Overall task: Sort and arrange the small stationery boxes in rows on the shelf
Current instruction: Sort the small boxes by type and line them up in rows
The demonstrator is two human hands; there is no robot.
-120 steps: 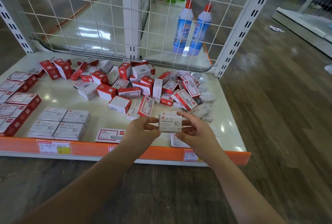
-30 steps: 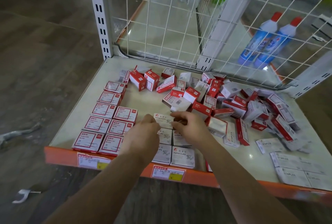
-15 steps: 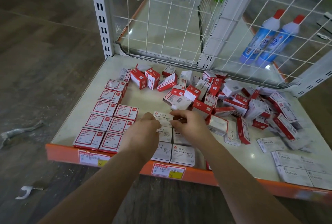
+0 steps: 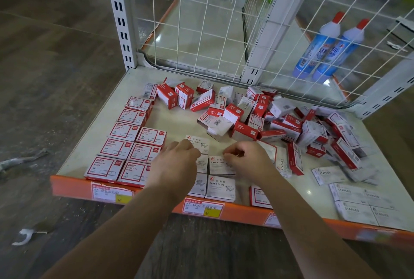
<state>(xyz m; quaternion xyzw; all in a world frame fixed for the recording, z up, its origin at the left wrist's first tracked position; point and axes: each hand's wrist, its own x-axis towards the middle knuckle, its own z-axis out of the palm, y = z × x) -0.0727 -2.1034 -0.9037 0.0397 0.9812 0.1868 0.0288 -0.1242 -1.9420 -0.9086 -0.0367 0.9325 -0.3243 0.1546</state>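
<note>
Two hands over grey paper-clip boxes [image 4: 220, 188] near the shelf's [image 4: 183, 126] front edge.
Left hand [image 4: 177, 164] hides boxes, grasp unclear; right hand [image 4: 248, 160] curled, holding nothing visible.

left hand [image 4: 177, 162] hides paper-clip boxes | staples boxes [image 4: 367, 206] blurred, edge-cut

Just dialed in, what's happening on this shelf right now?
A person is sorting small stationery boxes on the shelf. The left hand touches a white paper clips box at the back of the white rows, while the right hand hovers beside it, fingers loosely curled. Red-and-white paper clip boxes already lie in rows on the left and flat staples boxes on the right. A jumbled pile remains unsorted behind.
</note>
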